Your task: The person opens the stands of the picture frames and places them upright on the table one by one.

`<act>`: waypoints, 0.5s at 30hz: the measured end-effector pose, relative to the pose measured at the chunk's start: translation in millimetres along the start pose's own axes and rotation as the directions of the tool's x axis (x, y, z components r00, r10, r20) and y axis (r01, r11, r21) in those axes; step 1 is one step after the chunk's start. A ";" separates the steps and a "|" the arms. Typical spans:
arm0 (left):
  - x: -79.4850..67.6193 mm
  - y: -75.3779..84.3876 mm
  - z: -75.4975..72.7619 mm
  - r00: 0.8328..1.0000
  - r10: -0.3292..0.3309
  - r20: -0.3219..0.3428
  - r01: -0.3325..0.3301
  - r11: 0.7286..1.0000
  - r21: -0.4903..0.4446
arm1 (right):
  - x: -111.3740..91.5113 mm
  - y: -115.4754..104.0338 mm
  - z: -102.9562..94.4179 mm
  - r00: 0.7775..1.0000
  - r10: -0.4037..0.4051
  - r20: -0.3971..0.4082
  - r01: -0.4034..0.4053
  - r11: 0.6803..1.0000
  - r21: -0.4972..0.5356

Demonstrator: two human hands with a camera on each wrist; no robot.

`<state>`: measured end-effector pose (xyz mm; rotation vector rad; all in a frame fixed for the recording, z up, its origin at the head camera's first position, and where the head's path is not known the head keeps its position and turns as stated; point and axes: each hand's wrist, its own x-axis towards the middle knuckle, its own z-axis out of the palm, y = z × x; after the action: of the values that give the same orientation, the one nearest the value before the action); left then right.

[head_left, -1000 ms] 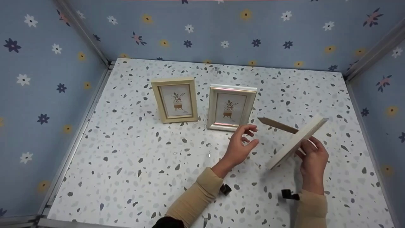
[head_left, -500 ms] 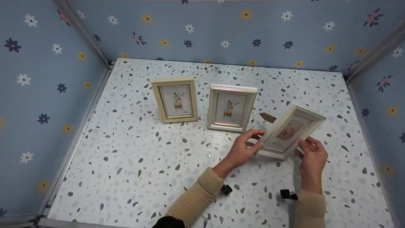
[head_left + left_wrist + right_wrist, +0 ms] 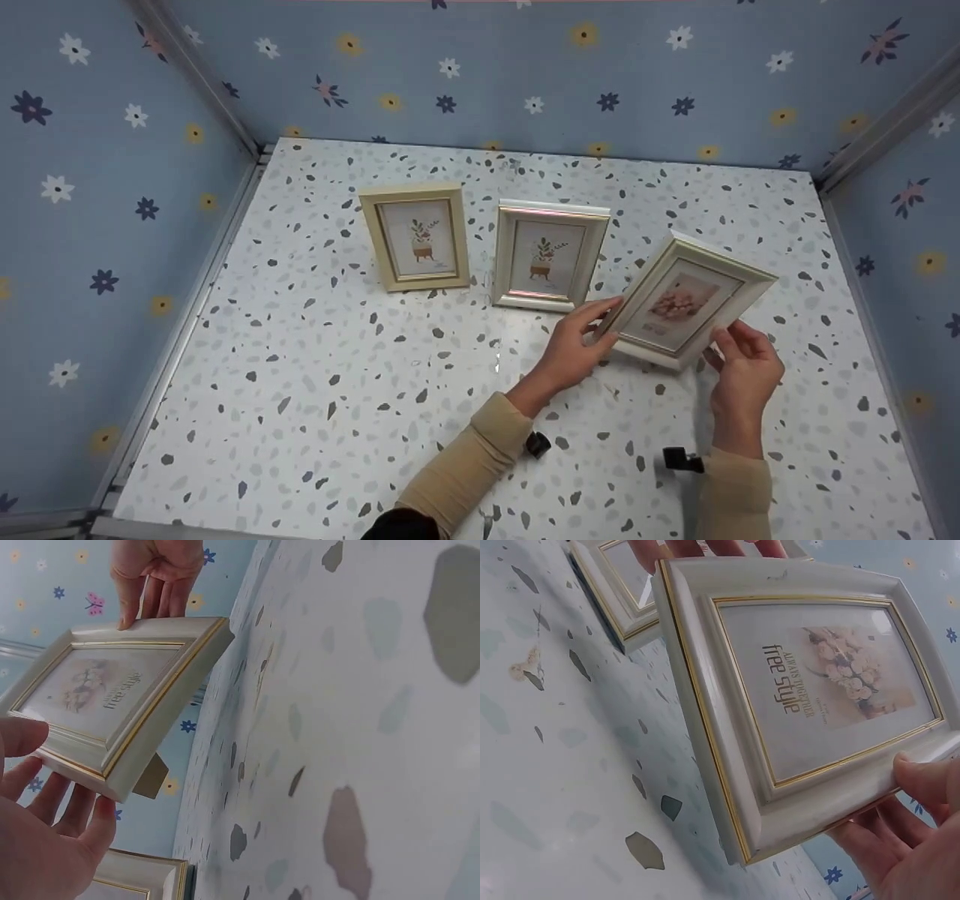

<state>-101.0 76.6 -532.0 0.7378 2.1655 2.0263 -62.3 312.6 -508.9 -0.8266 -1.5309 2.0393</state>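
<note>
A cream-white picture frame (image 3: pixel 679 304) with thin gold lines holds a print of pale roses and the words "free style", best read in the right wrist view. Its front tilts up toward me, and its lower edge looks raised off the tabletop. My left hand (image 3: pixel 574 349) pinches its left side, thumb on the front and fingers behind. On the opposite side my right hand (image 3: pixel 746 375) grips it with thumb in front. Part of a brown back stand (image 3: pixel 152 778) shows behind the frame in the left wrist view.
Left of my hands stand a silver-white picture frame (image 3: pixel 504 255) and a pale gold one (image 3: pixel 375 247), both upright with potted-plant prints. The speckled white tabletop (image 3: pixel 337 450) is bounded by blue flowered walls (image 3: pixel 510 75) at the back and sides.
The held frame has turned from nearly edge-on to face me, hiding its back stand in the head view. My left hand, free at first, has taken hold of its left side.
</note>
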 end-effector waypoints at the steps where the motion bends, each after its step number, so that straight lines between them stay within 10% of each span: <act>1: 1.6 -0.4 0.4 1.000 -0.006 0.012 0.006 1.000 0.013 | 0.6 -0.5 0.8 1.000 -0.007 -0.004 0.007 1.000 0.001; 15: 25.4 -11.5 14.5 0.990 -0.122 0.076 0.119 0.992 0.045 | 17.0 -0.1 12.6 0.995 -0.093 -0.041 0.092 0.996 -0.022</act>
<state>-121.1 99.9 -538.1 0.6618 2.1569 1.8685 -83.3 315.5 -509.5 -0.7862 -1.5394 1.9316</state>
